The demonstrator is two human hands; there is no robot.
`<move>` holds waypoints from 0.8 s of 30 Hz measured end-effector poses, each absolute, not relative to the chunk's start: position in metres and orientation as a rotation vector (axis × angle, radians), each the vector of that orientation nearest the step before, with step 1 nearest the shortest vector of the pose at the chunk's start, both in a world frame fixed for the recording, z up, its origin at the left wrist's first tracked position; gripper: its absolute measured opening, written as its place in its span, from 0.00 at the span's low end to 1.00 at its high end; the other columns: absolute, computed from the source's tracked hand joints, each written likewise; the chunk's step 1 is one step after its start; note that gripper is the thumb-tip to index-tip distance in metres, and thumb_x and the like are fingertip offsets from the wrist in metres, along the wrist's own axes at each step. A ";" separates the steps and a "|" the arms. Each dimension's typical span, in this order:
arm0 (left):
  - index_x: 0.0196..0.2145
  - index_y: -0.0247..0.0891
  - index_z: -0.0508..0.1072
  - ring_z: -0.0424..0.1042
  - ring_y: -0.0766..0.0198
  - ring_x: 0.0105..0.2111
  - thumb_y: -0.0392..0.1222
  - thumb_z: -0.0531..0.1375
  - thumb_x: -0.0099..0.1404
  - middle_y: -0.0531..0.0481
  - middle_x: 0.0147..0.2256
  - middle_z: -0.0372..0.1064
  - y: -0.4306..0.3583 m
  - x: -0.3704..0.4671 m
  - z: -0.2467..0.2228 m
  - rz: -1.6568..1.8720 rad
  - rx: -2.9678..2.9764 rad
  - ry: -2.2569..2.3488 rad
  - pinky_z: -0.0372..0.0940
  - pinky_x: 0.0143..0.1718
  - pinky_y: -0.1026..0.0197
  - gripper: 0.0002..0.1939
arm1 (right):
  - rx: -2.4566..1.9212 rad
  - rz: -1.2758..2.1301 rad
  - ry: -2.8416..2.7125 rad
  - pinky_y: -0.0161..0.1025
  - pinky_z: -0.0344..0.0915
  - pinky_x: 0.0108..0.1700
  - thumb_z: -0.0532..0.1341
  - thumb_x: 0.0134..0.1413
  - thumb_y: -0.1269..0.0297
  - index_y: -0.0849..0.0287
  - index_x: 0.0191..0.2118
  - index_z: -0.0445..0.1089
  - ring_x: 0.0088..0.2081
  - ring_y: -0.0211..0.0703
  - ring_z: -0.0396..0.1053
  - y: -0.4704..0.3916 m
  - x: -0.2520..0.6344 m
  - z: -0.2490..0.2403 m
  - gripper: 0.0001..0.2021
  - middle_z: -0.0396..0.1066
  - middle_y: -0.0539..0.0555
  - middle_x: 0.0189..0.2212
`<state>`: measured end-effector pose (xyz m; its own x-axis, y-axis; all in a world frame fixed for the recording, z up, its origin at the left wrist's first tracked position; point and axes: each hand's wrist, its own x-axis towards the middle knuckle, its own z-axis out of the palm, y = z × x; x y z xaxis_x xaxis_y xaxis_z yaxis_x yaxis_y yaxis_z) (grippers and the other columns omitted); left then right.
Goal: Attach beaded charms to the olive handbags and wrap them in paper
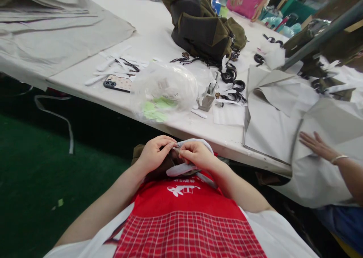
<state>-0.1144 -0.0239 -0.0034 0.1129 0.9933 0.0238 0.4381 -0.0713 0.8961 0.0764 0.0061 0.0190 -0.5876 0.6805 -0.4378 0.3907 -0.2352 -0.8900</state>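
My left hand (pixel 157 152) and my right hand (pixel 197 153) are close together over my lap, just below the table's front edge. Both have thumb and forefinger pinched. Between them is a small shiny piece, too small to name, at the edge of a dark olive-brown bag (pixel 138 152). The fingers of both hands are closed at this spot. A pale wrapped strap or handle (pixel 181 170) loops around and under my right hand. My hands and the red apron hide most of the bag.
A clear plastic bag (pixel 167 84) with green pieces lies ahead, beside a phone (pixel 117 83). Behind stands an olive backpack (pixel 201 27). Grey sheets (pixel 269 114) lie right, where a co-worker's hand (pixel 319 146) rests. Another person stands across the white table (pixel 141 14).
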 end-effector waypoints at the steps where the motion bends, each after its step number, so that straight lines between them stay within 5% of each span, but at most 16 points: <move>1: 0.33 0.38 0.80 0.75 0.60 0.38 0.43 0.55 0.66 0.46 0.38 0.77 -0.024 -0.114 -0.003 0.912 1.625 1.428 0.70 0.43 0.58 0.13 | -1.294 1.909 -1.790 0.28 0.50 0.19 0.56 0.53 0.67 0.60 0.26 0.67 0.16 0.29 0.55 0.007 0.076 0.018 0.07 0.62 0.43 0.15; 12: 0.36 0.40 0.77 0.75 0.59 0.42 0.39 0.56 0.64 0.46 0.42 0.76 -0.032 -0.123 -0.004 0.955 1.772 1.465 0.70 0.47 0.57 0.10 | -1.272 1.767 -1.895 0.29 0.52 0.22 0.55 0.53 0.72 0.61 0.26 0.68 0.20 0.30 0.56 0.010 0.063 0.001 0.08 0.62 0.44 0.18; 19: 0.27 0.42 0.76 0.76 0.56 0.39 0.49 0.57 0.63 0.47 0.37 0.77 -0.034 -0.128 -0.011 0.996 1.707 1.691 0.71 0.44 0.55 0.13 | -1.401 1.233 -2.231 0.33 0.53 0.27 0.57 0.57 0.62 0.60 0.28 0.73 0.24 0.35 0.60 0.015 0.049 0.008 0.12 0.68 0.48 0.21; 24: 0.25 0.43 0.76 0.76 0.54 0.41 0.56 0.58 0.60 0.48 0.40 0.76 -0.033 -0.137 -0.008 0.938 1.610 1.710 0.72 0.44 0.55 0.16 | -1.282 0.989 -2.163 0.37 0.64 0.43 0.62 0.51 0.63 0.56 0.44 0.75 0.40 0.43 0.70 0.007 0.050 0.016 0.14 0.73 0.54 0.40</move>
<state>-0.1370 -0.0328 -0.0076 -0.0809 0.9959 0.0404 0.5695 0.0129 0.8219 0.0505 0.0069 0.0163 -0.4761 0.8794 0.0095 0.5681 0.3157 -0.7600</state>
